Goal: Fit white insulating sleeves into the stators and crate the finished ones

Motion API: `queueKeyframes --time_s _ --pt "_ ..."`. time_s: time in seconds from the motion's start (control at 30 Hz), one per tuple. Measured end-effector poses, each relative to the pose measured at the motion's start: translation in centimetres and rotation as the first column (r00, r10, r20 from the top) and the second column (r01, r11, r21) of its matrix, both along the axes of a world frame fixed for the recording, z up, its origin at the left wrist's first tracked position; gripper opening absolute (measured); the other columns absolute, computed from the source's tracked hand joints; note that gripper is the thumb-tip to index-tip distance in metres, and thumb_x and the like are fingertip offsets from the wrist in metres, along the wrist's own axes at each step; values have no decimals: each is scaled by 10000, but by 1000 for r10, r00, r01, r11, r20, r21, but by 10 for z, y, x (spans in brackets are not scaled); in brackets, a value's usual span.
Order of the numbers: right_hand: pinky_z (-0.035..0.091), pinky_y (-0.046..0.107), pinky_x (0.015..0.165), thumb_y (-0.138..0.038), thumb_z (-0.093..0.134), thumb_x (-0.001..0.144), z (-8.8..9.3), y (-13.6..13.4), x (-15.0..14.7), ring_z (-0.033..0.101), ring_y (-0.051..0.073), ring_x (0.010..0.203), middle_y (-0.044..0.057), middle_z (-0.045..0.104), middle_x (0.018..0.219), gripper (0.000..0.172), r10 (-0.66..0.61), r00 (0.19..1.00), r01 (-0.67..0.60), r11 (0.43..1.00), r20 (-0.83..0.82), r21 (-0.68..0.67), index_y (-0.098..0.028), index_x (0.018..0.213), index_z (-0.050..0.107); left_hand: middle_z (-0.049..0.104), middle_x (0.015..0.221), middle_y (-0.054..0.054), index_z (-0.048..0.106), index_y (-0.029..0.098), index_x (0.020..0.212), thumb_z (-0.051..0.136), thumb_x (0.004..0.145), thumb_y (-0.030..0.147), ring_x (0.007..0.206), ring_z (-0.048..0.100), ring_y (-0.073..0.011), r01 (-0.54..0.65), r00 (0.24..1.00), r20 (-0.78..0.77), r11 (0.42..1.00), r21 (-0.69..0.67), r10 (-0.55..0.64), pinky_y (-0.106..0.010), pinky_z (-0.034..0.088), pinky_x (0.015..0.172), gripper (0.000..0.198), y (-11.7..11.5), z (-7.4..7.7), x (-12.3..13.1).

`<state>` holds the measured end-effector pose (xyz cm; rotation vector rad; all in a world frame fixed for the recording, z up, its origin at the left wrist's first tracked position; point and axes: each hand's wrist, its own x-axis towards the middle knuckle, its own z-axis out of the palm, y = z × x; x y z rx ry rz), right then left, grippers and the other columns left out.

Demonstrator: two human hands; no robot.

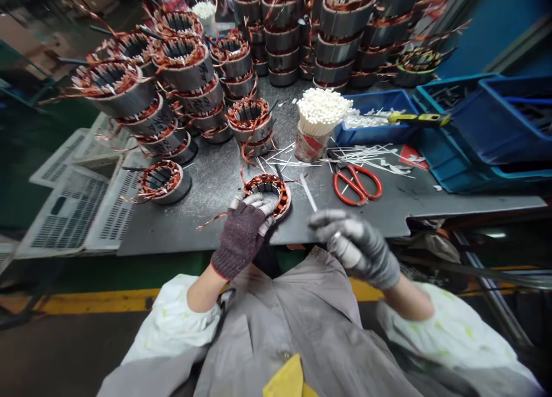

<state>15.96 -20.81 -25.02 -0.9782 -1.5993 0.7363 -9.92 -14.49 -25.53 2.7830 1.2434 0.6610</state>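
The dark metal desk (202,196) runs across in front of me, with grey vented plastic trays (73,201) off its left side and blue plastic crates (487,127) at the right. Along the far side rise columns of wound motor stators (340,35), their copper leads sticking out, stacked upright so that many stay within arm's reach. A looser group of stators (185,69) stands at the far left of the desk. Near the middle, a wrapped cup (308,147) holds a dense bundle of white sleeves (323,107), packed upright so that one seems easy to draw out. Beside it lie loose white strips (366,158), with red-handled scissors (357,184) at their near edge, while a yellow-handled tool (418,119) rests across a blue tray (371,127). The wound stator (280,193) lies flat at the near edge of the desk, closest to me. My left grip (241,236), in a dark knit glove, is closed over its near rim, apparently steadying it. My right grip (356,247), in a grey coated glove, appears to pinch a thin white stick (308,193) just to the right of the stator.
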Motion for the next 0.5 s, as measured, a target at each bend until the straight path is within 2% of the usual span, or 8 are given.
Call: queueKeyframes --time_s 0.07,0.17,0.3,0.4,0.47,0.5 --pt "634 334 795 -234 543 996 -16 -29 -10 747 192 938 76 752 1090 141 123 992 -122 992 30 -27 -239 947 676 733 1218 -90 637 206 1285 443 1036 280 1288 604 -264 7 1000 -13 1000 -15 -7 -523 355 1194 324 1 3 -1" --pt "618 330 860 -175 491 1012 -33 -42 -16 722 174 1007 77 726 1147 174 213 977 -212 974 10 -84 -243 1044 648 730 1198 -95 655 202 1240 453 1035 304 1272 606 -261 -13 1000 -15 1000 -16 12 -500 368 1180 306 1 5 0" --pt "610 308 851 -177 499 1010 -44 -21 -27 720 162 986 77 735 1112 197 213 977 -214 975 -17 -67 -228 1084 674 726 1223 -101 640 188 1254 485 1024 306 1271 610 -258 -37 999 38 999 -4 37 -496 363 1199 301 -1 4 4" --pt "610 305 832 -249 539 1004 -46 3 -43 723 171 993 87 744 1141 183 160 980 -168 984 -117 -61 -218 1018 719 695 1317 -120 594 177 1335 503 1016 310 1294 600 -268 -136 983 128 991 -5 135 -491 389 1186 357 -3 -1 10" --pt "614 312 790 -352 590 984 -43 16 -55 730 186 954 84 761 1089 204 72 970 -107 984 -231 -143 -216 973 741 680 1348 -127 566 177 1375 550 1000 338 1303 594 -274 -237 942 241 972 -13 233 -476 427 1151 409 -3 -4 15" --pt "614 313 740 -408 626 958 -41 21 -60 734 189 883 74 770 1008 225 7 956 -77 971 -292 -228 -216 961 743 691 1330 -121 577 184 1363 577 990 346 1287 605 -271 -267 919 297 964 -21 261 -467 446 1129 407 -3 -6 18"
